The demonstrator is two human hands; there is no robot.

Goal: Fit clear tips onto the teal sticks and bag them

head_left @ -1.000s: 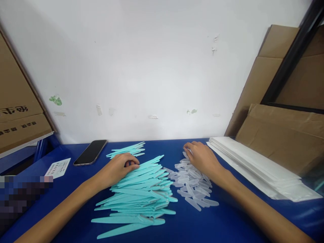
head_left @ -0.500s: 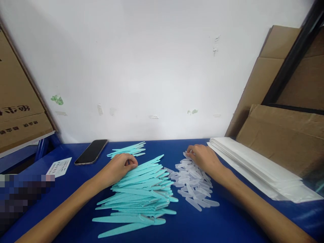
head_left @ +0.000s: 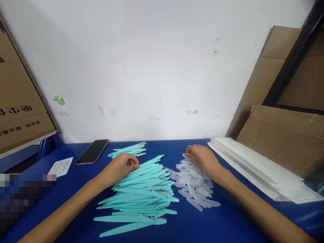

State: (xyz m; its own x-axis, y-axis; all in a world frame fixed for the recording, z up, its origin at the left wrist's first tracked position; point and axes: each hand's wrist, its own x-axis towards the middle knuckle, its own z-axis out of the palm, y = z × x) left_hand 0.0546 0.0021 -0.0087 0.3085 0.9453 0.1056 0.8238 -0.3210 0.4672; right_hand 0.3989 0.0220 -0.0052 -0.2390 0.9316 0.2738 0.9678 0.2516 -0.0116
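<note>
Okay, I'd call this the picking step: left hand [head_left: 121, 169], fingers curled, is at 11 o'clock on the pile of teal, flat, tapered, plastic-looking sticks [head_left: 140, 191]; right hand [head_left: 204, 160] is at 12 o'clock on the heap of translucent, whitish, leaf-shaped pieces [head_left: 192, 184], 3 o'clock from the teal pile. Can't tell whether either grips anything. Next move calls for separating single pieces from overlapping neighbours, I judge.

Cardboard box [head_left: 20, 74] at left: dark characters [head_left: 26, 108], not legible. White card [head_left: 66, 163]: print [head_left: 58, 167] too small to read.
</note>
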